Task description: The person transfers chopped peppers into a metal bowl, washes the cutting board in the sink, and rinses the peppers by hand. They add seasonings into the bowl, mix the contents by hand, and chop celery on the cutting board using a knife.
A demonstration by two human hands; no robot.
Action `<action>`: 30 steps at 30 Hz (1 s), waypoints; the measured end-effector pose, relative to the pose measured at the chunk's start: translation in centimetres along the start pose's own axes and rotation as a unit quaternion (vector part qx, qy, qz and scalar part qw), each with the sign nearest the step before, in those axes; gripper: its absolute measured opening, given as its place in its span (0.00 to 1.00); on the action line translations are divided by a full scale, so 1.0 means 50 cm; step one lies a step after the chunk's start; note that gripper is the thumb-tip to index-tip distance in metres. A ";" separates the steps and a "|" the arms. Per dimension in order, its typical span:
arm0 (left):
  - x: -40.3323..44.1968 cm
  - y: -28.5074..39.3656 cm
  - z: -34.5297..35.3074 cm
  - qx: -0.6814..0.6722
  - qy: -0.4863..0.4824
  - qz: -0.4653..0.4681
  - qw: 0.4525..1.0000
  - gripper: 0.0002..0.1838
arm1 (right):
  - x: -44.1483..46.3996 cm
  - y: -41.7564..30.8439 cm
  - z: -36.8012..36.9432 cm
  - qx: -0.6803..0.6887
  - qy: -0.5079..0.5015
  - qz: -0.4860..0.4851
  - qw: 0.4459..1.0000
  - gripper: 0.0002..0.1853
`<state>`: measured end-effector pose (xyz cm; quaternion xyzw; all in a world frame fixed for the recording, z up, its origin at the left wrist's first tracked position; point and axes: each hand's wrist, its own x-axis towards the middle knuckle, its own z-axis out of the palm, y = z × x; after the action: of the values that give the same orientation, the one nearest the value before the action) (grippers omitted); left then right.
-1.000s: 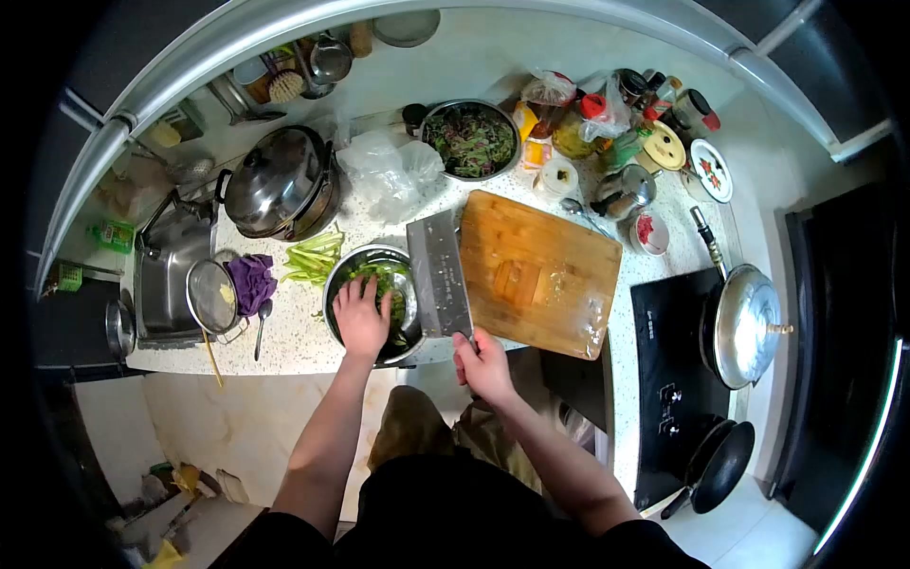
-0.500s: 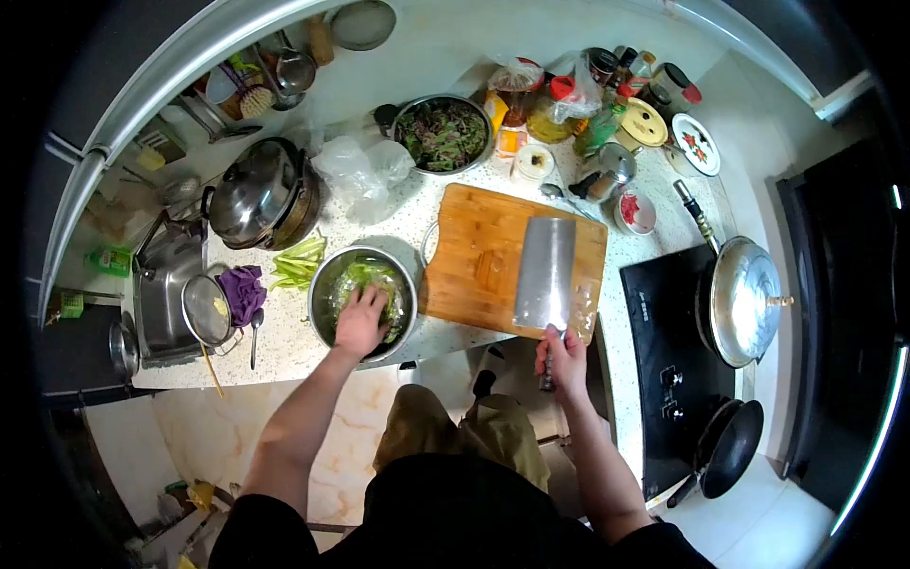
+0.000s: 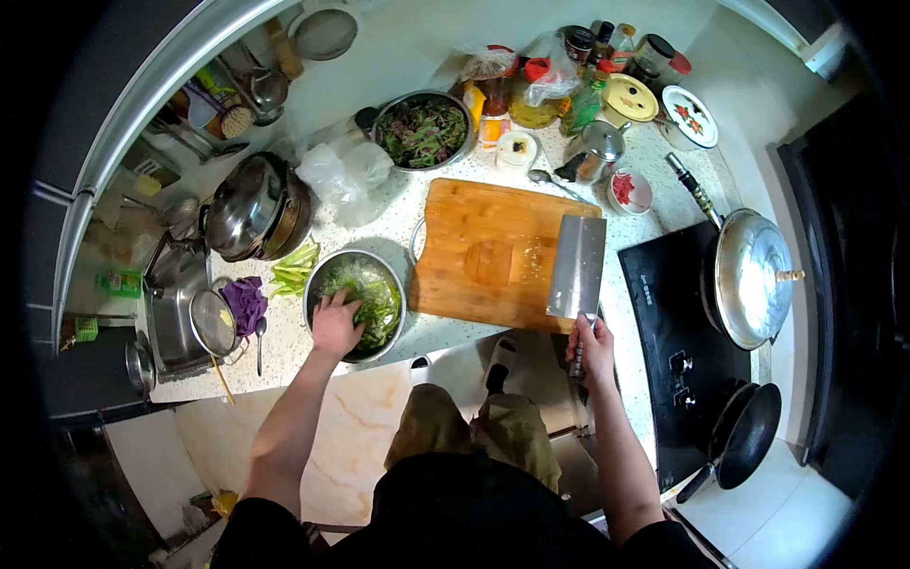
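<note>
My left hand (image 3: 336, 324) reaches into a steel bowl (image 3: 402, 327) on the counter, fingers spread and lightly bent. Beside and under its fingertips lie chopped green vegetables (image 3: 381, 308); I make out nothing gripped. A cleaver (image 3: 577, 267) is in my right hand (image 3: 593, 349), which is closed round the handle. Its broad blade lies over the right edge of the wooden cutting board (image 3: 464, 228), where small bits cling to the wood. Light green stalks (image 3: 296, 266) rest just left of the bowl.
Behind the board stand a bowl of dark leafy greens (image 3: 427, 133), a white jar (image 3: 517, 150) and a small bowl of red pieces (image 3: 631, 192). Right is a black stove (image 3: 664, 313) with a lidded wok (image 3: 754, 275). Left are a large pot (image 3: 248, 211), purple leaves (image 3: 245, 305) and a sink (image 3: 178, 308).
The cleaver has moved right, from over the board toward its right edge. My left hand has shifted from the middle of the bowl to its left side, exposing more greens. The view has shifted slightly.
</note>
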<state>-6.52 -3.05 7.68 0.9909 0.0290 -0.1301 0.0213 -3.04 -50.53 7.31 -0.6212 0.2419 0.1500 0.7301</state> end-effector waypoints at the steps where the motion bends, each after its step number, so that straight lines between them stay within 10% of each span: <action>1: -0.002 0.006 -0.008 0.001 -0.001 0.005 1.000 0.26 | 0.007 0.003 -0.007 0.002 0.005 0.000 1.000 0.12; 4: 0.020 0.003 -0.028 0.023 0.015 -0.051 0.998 0.11 | 0.027 0.021 -0.029 -0.034 -0.004 -0.017 0.999 0.14; 10: 0.176 0.089 -0.103 -0.054 0.204 -0.008 0.977 0.11 | 0.054 0.087 -0.085 -0.158 0.080 -0.028 0.984 0.13; 19: 0.416 0.197 0.017 -0.016 -0.106 -0.100 0.989 0.26 | 0.051 0.139 -0.074 -0.223 0.135 -0.085 0.962 0.18; 30: 0.393 0.217 0.006 -0.252 0.066 -0.051 0.964 0.09 | 0.000 0.034 -0.100 -0.214 0.088 -0.121 0.965 0.15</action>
<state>13.05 -12.87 2.69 0.9571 0.1124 -0.0536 0.2617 -4.75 -55.14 5.36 -0.7986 0.1905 0.0533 0.5685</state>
